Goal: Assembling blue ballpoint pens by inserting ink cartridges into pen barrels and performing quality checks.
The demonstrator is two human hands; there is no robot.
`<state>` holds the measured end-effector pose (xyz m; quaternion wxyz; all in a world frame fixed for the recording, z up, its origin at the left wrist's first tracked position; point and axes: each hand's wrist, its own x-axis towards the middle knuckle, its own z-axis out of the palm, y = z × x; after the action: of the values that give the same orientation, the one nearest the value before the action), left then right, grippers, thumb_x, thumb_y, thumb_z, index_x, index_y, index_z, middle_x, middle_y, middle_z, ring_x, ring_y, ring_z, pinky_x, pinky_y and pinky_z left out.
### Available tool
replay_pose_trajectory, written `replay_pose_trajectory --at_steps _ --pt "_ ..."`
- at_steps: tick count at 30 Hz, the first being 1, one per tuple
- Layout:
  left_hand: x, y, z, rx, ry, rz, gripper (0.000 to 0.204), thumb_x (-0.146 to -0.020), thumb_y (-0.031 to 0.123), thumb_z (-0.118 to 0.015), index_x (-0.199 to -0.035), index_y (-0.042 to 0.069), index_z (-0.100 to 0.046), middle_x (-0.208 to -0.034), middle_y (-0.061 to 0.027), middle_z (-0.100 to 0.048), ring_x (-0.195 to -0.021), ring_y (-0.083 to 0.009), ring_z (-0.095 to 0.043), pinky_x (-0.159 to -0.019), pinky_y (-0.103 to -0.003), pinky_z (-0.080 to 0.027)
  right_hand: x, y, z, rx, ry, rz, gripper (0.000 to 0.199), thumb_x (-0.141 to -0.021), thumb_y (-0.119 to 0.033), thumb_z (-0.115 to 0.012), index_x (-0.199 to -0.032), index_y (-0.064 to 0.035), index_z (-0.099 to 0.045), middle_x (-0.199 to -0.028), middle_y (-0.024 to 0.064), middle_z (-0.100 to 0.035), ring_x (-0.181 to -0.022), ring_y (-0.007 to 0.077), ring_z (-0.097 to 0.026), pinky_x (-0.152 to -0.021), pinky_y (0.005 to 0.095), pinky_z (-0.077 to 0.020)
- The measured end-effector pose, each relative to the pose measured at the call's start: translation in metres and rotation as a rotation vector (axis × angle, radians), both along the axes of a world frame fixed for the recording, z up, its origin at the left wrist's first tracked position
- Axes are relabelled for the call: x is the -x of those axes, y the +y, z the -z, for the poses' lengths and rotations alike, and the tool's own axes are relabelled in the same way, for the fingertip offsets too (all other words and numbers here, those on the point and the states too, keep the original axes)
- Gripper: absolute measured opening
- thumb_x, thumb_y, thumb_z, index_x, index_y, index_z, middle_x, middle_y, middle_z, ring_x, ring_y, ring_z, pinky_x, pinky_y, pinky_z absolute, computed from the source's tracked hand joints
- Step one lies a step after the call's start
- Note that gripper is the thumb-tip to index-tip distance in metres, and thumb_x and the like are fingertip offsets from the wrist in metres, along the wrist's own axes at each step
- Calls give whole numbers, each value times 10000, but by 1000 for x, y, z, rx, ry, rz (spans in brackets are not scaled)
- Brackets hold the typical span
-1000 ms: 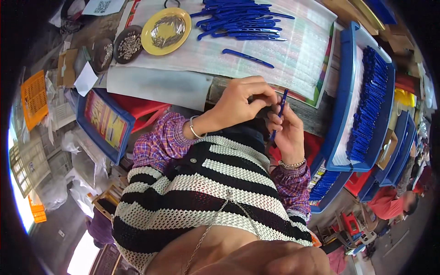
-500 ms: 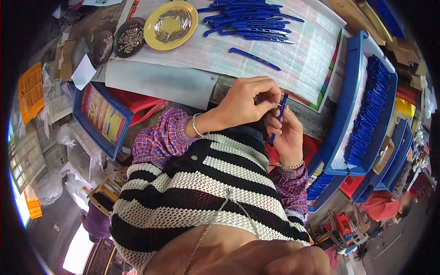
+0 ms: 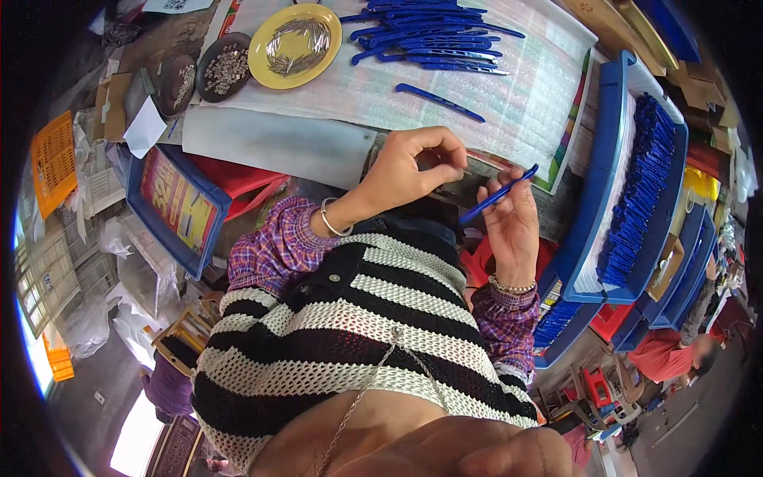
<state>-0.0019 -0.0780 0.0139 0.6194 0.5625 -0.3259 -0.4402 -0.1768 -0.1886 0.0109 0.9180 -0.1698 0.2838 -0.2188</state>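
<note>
Between right-hand fingers (image 3: 494, 216) rests a blue stick (image 3: 499, 194).

Workshop: parts-filled blue tray (image 3: 598, 187)

Left edge: orange perforated crate (image 3: 53, 161) | upper left: cardboard box (image 3: 114, 109), loose white paper (image 3: 145, 127) | left of centre: red plastic stool (image 3: 232, 180) | lower left: clear plastic bags (image 3: 86, 327), person in purple (image 3: 168, 389) | lower right: person in red (image 3: 661, 355)
</note>
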Motion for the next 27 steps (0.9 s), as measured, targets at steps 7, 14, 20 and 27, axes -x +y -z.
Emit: replay_pose_trajectory --at_steps 7,14,20,27 --pt "1 1 -2 8 114 3 242 -820 -59 -639 -1057 -11 -627 -915 -10 -598 -846 -61 -566 -709 -195 -484 7 -4 12 144 143 32 191 -929 -152 -596 -1102 -75 -570 -1016 44 -648 -912 170 -662 -837 328 -566" --pt "-2 -1 -6 44 -102 83 226 -792 -58 -656 -1003 17 -681 -849 -1 -604 -748 -53 -562 -623 -186 -440 4 2 9 256 222 91 136 -895 -92 -635 -1018 -40 -605 -975 53 -656 -870 196 -671 -810 325 -578" --pt "-8 1 -1 11 -151 61 153 -766 -64 -660 -883 25 -705 -818 -11 -623 -716 -72 -573 -607 -197 -433 3 -3 -9 657 505 -217 109 -851 -13 -650 -952 22 -626 -847 42 -656 -774 134 -650 -712 242 -519" --pt "-6 4 -3 92 -216 139 122 -773 -66 -651 -867 7 -678 -840 -28 -631 -780 -105 -593 -671 -225 -467 -15 5 -23 1123 564 -477 178 -841 -11 -656 -1008 50 -655 -790 33 -668 -649 70 -584 -596 204 -466"
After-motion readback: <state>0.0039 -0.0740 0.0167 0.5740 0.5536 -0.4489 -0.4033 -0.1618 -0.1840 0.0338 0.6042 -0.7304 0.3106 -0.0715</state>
